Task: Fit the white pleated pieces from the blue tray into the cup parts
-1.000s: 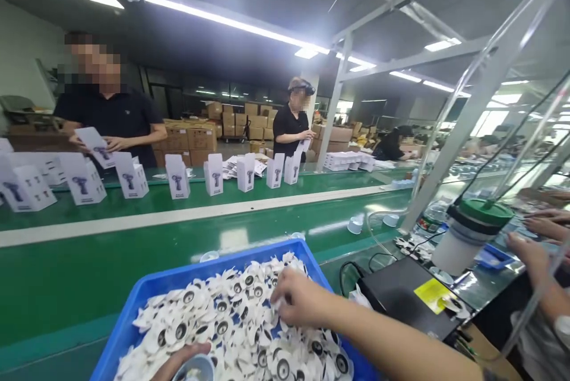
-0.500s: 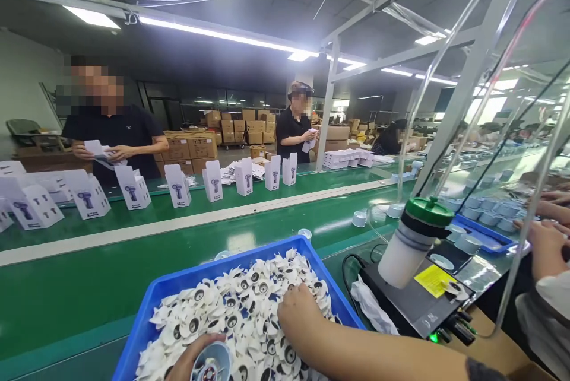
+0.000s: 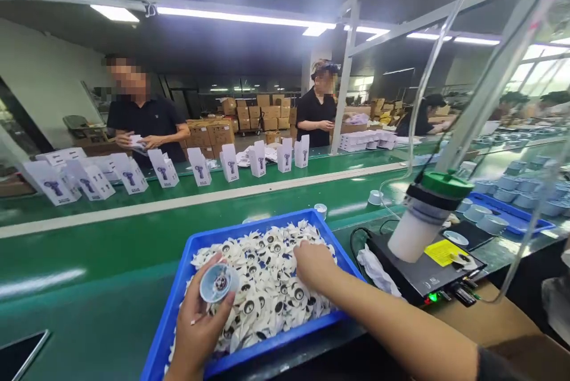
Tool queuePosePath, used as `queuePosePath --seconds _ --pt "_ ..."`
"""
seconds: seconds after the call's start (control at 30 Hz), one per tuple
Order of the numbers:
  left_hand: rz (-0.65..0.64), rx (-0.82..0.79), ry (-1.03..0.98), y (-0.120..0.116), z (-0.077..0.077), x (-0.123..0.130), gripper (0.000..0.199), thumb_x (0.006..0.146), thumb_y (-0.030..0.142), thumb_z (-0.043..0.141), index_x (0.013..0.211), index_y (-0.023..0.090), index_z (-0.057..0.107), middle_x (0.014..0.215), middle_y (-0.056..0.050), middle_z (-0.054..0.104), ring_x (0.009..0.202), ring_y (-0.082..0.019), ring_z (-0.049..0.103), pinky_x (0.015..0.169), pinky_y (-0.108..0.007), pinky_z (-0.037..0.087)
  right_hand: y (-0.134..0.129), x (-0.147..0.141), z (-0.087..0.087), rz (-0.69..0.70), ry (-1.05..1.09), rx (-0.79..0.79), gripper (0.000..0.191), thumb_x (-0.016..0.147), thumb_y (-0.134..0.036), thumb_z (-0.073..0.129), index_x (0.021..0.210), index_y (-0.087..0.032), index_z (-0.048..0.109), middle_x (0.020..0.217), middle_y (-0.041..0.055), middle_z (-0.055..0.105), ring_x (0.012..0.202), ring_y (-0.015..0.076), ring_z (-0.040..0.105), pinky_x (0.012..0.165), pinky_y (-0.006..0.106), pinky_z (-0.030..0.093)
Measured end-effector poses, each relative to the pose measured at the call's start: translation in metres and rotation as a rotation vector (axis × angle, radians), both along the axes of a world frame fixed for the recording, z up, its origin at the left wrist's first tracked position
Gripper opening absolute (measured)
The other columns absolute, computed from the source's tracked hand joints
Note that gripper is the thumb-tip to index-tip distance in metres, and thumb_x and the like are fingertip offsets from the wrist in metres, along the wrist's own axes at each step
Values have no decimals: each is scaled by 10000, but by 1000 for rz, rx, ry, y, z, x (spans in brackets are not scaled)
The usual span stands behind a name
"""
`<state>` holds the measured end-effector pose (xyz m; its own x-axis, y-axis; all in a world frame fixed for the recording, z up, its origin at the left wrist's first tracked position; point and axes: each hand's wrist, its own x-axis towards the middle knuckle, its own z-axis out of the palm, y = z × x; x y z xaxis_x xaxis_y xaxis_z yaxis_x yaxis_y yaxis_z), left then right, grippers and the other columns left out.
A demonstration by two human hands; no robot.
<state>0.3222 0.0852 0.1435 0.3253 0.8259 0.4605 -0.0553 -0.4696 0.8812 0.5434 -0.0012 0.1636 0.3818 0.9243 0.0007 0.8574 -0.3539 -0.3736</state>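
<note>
My left hand (image 3: 200, 316) is wrapped round a light blue round cup (image 3: 219, 283) with a small motor-like part inside, its opening facing me. The cup is over the left part of a blue tray (image 3: 178, 286) heaped with white fan wheels (image 3: 262, 271) that have dark centres. At the right side of the heap, my right hand (image 3: 313, 261) reaches down among the wheels with fingers bent together. Its fingertips are hidden, so what they hold cannot be made out.
Beyond the tray runs a green conveyor (image 3: 111, 256) with a row of white boxes (image 3: 199, 167). At right stand a green-lidded bottle (image 3: 418, 221), a black device (image 3: 401, 268) and a blue tray of cups (image 3: 512, 215). People work across the line.
The view has shifted, bringing more of the left bench in. My left hand with the cup has come up further into view. My right hand remains at the heap's right side.
</note>
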Motion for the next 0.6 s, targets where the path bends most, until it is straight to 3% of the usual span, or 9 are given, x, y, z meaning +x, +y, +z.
queuePosePath --seconds 0.1,0.17,0.27,0.33,0.47,0.6 --pt "-61 46 45 -16 3 -4 448 865 362 575 1270 206 466 1203 -109 617 1151 -260 599 1057 -447 454 -18 -2 11 98 480 143 311 976 -384 555 1127 -113 548 1074 96 573 959 197 585 905 408 503" --pt "-95 102 181 -26 6 -7 490 826 318 607 1279 199 463 1167 -108 631 1098 -254 625 998 -427 497 -30 -8 12 178 850 185 480 940 -545 521 1191 -137 486 1039 85 572 888 172 599 845 358 520" --pt "-140 175 407 -38 13 -7 486 777 285 677 1226 196 512 1170 -108 645 1079 -256 642 972 -422 517 -43 -19 9 228 1310 162 724 756 -726 630 1201 -181 464 944 51 567 788 135 596 775 298 526" --pt "-162 209 484 -41 17 -4 469 779 276 689 1214 200 533 1165 -104 661 1067 -256 652 964 -425 526 -47 -25 6 232 1506 139 720 692 -687 745 1155 -197 491 895 29 564 750 111 586 765 269 522" --pt "-181 379 546 -41 21 2 497 800 264 704 1259 205 521 1175 -104 672 1085 -259 647 959 -424 527 -48 -27 0 221 1663 149 568 735 -539 814 1057 -200 492 824 -15 538 703 78 568 729 222 509" --pt "-173 531 575 -41 24 8 486 815 251 709 1254 214 504 1142 -90 688 1046 -252 654 917 -409 535 -48 -24 2 261 1565 192 480 773 -496 782 1014 -179 514 793 -7 542 685 98 556 654 220 469"
